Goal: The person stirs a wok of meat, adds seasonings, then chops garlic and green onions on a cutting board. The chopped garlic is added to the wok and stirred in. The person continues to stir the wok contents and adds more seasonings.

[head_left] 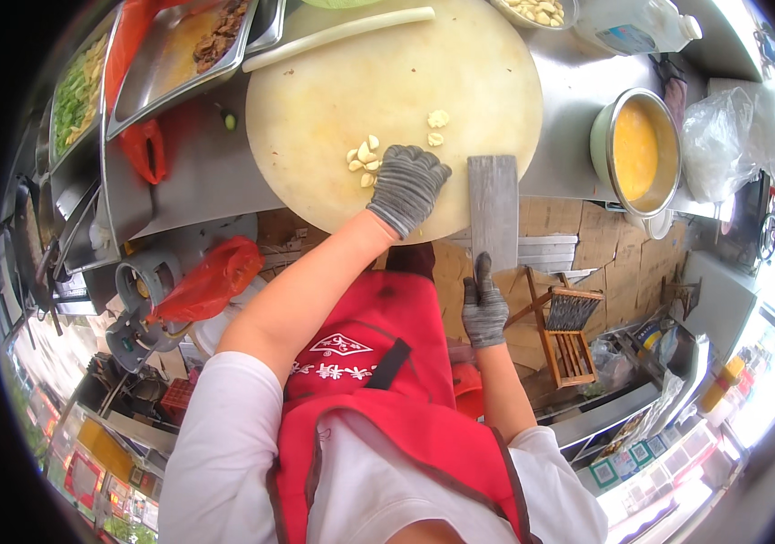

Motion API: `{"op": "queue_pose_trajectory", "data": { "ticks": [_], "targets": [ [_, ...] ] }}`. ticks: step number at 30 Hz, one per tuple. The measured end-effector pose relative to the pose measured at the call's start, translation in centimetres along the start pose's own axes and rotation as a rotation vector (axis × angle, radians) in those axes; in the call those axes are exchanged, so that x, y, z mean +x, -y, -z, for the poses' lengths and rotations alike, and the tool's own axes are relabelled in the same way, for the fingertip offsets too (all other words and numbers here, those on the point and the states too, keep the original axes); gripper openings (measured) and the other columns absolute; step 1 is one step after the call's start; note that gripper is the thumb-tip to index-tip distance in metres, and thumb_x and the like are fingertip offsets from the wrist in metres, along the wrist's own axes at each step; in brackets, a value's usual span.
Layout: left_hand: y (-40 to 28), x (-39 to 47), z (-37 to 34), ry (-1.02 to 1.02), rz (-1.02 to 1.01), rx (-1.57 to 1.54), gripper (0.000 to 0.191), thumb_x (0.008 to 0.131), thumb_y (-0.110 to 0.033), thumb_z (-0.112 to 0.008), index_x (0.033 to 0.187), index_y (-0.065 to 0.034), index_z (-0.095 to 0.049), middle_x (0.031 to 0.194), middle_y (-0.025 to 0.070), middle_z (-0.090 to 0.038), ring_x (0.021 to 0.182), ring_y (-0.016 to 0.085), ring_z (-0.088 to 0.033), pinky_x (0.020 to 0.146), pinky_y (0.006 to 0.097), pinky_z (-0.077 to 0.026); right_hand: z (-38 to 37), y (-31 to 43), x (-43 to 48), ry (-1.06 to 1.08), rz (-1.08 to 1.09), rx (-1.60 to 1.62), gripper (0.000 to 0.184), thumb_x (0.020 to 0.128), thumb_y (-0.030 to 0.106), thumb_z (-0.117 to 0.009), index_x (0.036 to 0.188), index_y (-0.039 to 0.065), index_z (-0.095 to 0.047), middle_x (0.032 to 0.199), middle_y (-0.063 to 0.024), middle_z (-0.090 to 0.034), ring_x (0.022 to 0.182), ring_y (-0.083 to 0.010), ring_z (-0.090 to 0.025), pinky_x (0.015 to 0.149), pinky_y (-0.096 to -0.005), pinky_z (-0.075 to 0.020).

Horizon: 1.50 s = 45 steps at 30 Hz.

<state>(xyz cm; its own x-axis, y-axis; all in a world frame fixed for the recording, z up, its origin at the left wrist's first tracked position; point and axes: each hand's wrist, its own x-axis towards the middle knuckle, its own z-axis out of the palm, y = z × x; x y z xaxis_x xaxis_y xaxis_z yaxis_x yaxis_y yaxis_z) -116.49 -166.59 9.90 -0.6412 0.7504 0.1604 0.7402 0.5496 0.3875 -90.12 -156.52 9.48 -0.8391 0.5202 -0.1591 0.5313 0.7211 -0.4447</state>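
Observation:
My left hand (409, 192), in a striped grey knit glove, is curled into a fist low over the round chopping board (387, 75). Whatever may lie under its fingers is hidden. Against its left side sit several peeled garlic cloves (363, 160). Two flattened garlic cloves (437, 120) lie a little beyond the knuckles. My right hand (485, 306), gloved alike, grips a cleaver (493, 207) by its handle, which the fingers cover. The broad blade shows its flat side and points away from me, overlapping the board's right edge.
A long pale stalk (340, 37) crosses the board's far side. Steel trays (177, 68) of food stand at left. A bowl of yellow liquid (635, 149), a plastic jug (632, 27) and a bowl of garlic (537, 10) are at right. Below stands a wooden folding stool (567, 333).

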Motion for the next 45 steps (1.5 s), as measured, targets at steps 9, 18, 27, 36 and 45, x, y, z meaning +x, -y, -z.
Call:
{"op": "queue_pose_trajectory", "data": {
  "ticks": [9, 18, 27, 36, 45],
  "targets": [
    [1.3, -5.6, 2.0, -0.042, 0.161, -0.001, 0.028, 0.075, -0.016, -0.066, 0.103, -0.0141, -0.067, 0.095, 0.0049, -0.063, 0.088, 0.026, -0.058, 0.079, 0.0413, -0.041, 1.1, 3.1, -3.8, 0.174, 0.072, -0.084, 0.068, 0.088, 0.021, -0.063, 0.148, 0.032, -0.034, 0.075, -0.0156, -0.06, 0.056, -0.0366, -0.059, 0.051, -0.0458, -0.0479],
    [-0.2, -3.9, 0.1, 0.012, 0.061, -0.011, 0.027, 0.077, -0.016, -0.06, 0.102, -0.0156, -0.07, 0.093, 0.001, -0.065, 0.086, 0.022, -0.059, 0.079, 0.0406, -0.043, -0.1, 1.4, 0.0, 0.122, -0.018, -0.079, 0.063, 0.092, 0.027, -0.06, 0.149, 0.03, -0.034, 0.079, -0.0177, -0.063, 0.061, -0.0342, -0.063, 0.055, -0.0454, -0.0497],
    [2.9, -5.2, 1.6, -0.299, 0.176, 0.021, 0.03, 0.072, -0.012, -0.071, 0.102, -0.0144, -0.069, 0.094, 0.0033, -0.063, 0.089, 0.026, -0.059, 0.079, 0.0406, -0.042, -0.1, 3.9, -1.7, 0.189, 0.151, -0.089, 0.065, 0.091, 0.02, -0.06, 0.149, 0.029, -0.032, 0.079, -0.0181, -0.063, 0.064, -0.0373, -0.063, 0.057, -0.0469, -0.0506],
    [2.0, -4.0, 1.2, -0.077, 0.106, 0.04, 0.02, 0.079, -0.019, -0.059, 0.095, -0.019, -0.071, 0.094, 0.0007, -0.066, 0.089, 0.024, -0.058, 0.078, 0.0419, -0.041, 0.8, 3.2, -1.4, 0.108, 0.051, 0.019, 0.065, 0.09, 0.021, -0.062, 0.148, 0.032, -0.035, 0.075, -0.0177, -0.062, 0.059, -0.0376, -0.061, 0.054, -0.0473, -0.0485],
    [2.2, -6.3, 2.0, -0.334, 0.274, -0.033, 0.032, 0.074, -0.013, -0.072, 0.105, -0.0145, -0.066, 0.1, 0.0074, -0.064, 0.09, 0.028, -0.059, 0.08, 0.0425, -0.043, -1.5, 2.6, -0.9, -0.053, 0.203, 0.081, 0.06, 0.09, 0.022, -0.063, 0.145, 0.026, -0.04, 0.088, -0.0166, -0.066, 0.065, -0.0366, -0.063, 0.056, -0.0452, -0.0506]
  ]
}}
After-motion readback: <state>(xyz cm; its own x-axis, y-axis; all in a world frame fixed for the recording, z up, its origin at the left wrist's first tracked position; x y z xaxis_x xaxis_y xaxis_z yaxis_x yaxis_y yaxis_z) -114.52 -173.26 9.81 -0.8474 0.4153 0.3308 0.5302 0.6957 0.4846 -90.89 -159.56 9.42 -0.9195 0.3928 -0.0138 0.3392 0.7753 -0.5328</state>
